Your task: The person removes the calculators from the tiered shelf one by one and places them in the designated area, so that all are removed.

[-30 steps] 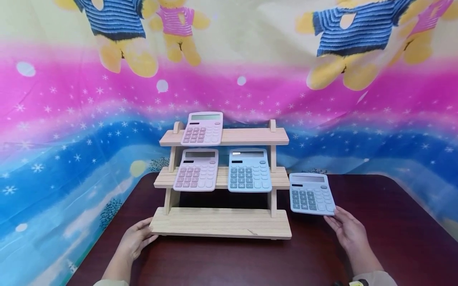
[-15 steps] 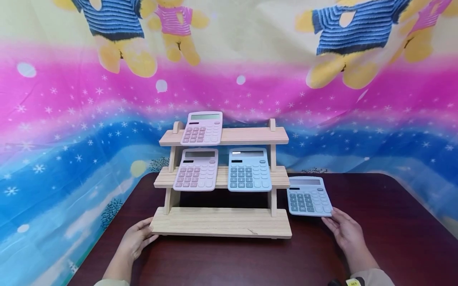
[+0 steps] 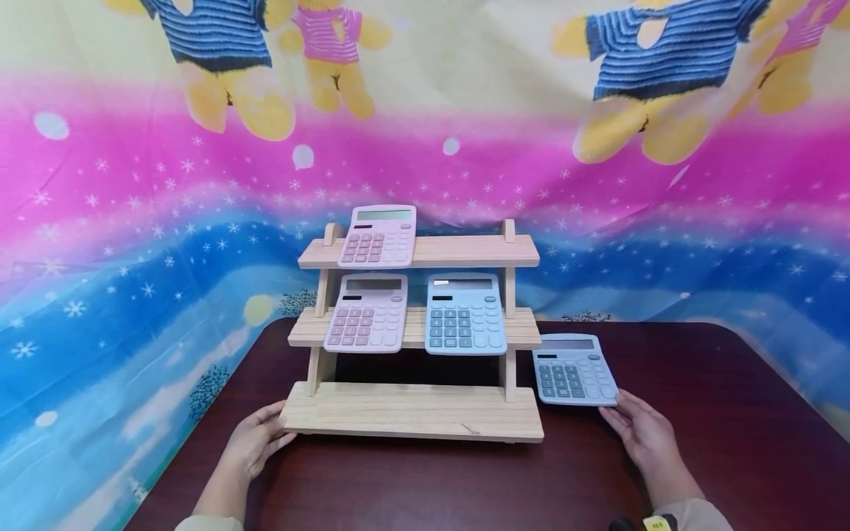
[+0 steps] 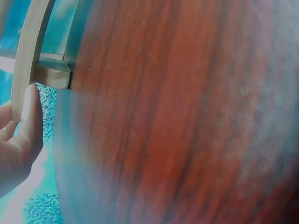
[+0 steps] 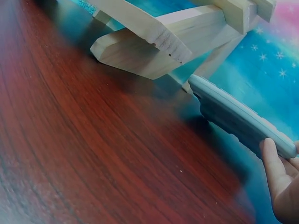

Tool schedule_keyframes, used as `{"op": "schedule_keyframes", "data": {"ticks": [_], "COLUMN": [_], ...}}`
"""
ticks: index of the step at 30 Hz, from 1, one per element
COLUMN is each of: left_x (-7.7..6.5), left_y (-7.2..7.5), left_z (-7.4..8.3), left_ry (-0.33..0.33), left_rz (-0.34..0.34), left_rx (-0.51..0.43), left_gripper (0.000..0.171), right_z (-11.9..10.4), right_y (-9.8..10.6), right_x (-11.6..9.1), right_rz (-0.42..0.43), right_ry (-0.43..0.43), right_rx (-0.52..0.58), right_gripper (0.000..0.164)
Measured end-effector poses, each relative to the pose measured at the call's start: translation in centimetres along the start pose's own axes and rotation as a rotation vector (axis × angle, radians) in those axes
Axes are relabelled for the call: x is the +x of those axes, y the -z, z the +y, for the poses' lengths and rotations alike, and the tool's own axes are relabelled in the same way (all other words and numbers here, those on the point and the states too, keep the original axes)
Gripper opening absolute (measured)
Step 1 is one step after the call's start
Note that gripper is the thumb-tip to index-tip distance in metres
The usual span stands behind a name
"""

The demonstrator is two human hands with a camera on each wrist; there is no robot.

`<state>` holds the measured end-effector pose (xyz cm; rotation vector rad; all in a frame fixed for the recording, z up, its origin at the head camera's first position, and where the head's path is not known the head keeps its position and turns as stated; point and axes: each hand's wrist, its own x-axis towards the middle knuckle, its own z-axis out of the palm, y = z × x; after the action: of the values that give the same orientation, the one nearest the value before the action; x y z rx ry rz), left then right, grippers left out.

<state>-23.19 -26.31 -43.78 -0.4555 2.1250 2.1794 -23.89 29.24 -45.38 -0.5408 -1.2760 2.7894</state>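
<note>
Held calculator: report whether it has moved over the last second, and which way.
Yes. In the head view, judged against the rack, the held calculator sits lower and slightly further left than a second ago.

Left hand [image 4: 18, 149] cut off by its wrist view's left edge, right hand [image 5: 285, 189] by its view's right edge, bears [image 3: 219, 40] cropped overhead, yellow label [image 3: 657, 523] too small to read

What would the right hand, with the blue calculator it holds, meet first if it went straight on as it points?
Probably the wooden stand: the right hand points forward and leftward, the blue calculator ahead of it, toward the stand's right side. Depth is unclear; it might pass behind.
</note>
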Motion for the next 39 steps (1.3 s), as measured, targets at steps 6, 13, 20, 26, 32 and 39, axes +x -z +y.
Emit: {"op": "schedule_keyframes", "data": {"ticks": [6, 13, 20, 26, 32, 39], "left_x": [0.17, 0.30, 0.13, -0.08, -0.33, -0.24], "left_y": [-0.26, -0.20, -0.17, -0.19, 0.06, 0.09], "left_z": [0.19, 0.26, 0.34, 0.25, 0.08, 0.04], "left_ry": [-0.001, -0.002, -0.006, 0.011, 0.018, 0.012], "left_rz": [-0.006, 0.006, -0.011, -0.016, -0.004, -0.006], "left_rx": [-0.004, 0.002, -0.006, -0.005, 0.005, 0.001], "left_gripper": [0.044, 0.044, 0.045, 0.046, 0.046, 0.047], "right_z": [-0.20, -0.15, -0.37, -0.38, -0.09, -0.04], "right_y": [0.25, 0.48, 0.46, 0.33, 0.16, 0.31], "right_x": [0.03, 0.24, 0.24, 0.20, -0.08, -0.39], "right_rz": [0.006, 0.019, 0.032, 0.050, 0.045, 0.060], "right_ry": [0.000, -0.012, -0.021, -0.029, -0.011, 0.007], "right_rx": [0.000, 0.002, 0.002, -0.104, -0.158, -0.288], "right_gripper": [0.028, 0.016, 0.011, 0.061, 0.059, 0.058]}}
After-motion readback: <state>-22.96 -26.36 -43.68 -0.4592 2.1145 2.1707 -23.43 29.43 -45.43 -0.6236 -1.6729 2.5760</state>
